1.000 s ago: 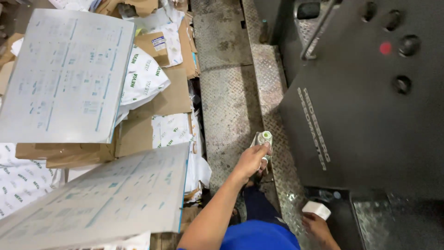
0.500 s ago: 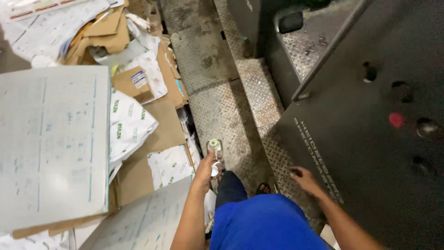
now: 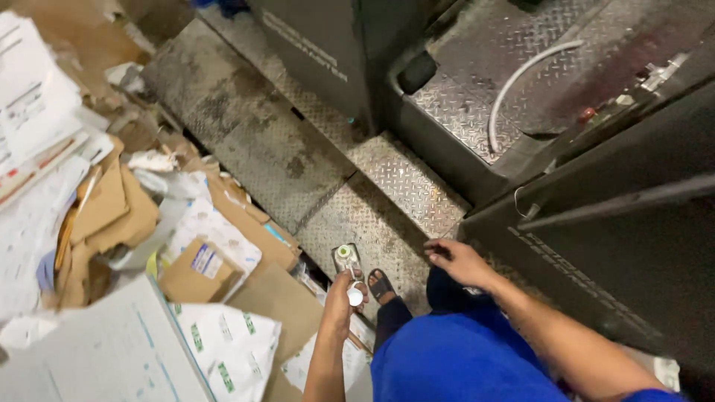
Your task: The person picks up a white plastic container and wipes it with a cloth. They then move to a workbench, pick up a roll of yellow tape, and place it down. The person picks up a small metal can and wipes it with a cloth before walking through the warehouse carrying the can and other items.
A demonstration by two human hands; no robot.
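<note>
My left hand (image 3: 341,296) is shut on a small clear bottle (image 3: 345,258) with a green and white tip, held low over the tread-plate step (image 3: 387,186). A white round cap (image 3: 356,297) shows at my fingers. My right hand (image 3: 457,260) is empty, its fingers apart, beside the lower corner of the dark grey machine panel (image 3: 618,260). My sandalled foot (image 3: 380,285) stands on the plate just below the bottle. My blue shirt (image 3: 454,357) fills the bottom middle.
Cardboard pieces (image 3: 112,208), printed sheets (image 3: 37,104) and plastic bags (image 3: 223,342) are heaped on the left. A white hose (image 3: 514,82) lies on the raised metal platform at the top right. A dark machine cabinet (image 3: 328,45) stands at the top middle.
The view has swung towards the floor and the step. My right hand has come off the machine panel and hangs beside it. My left hand still holds the bottle.
</note>
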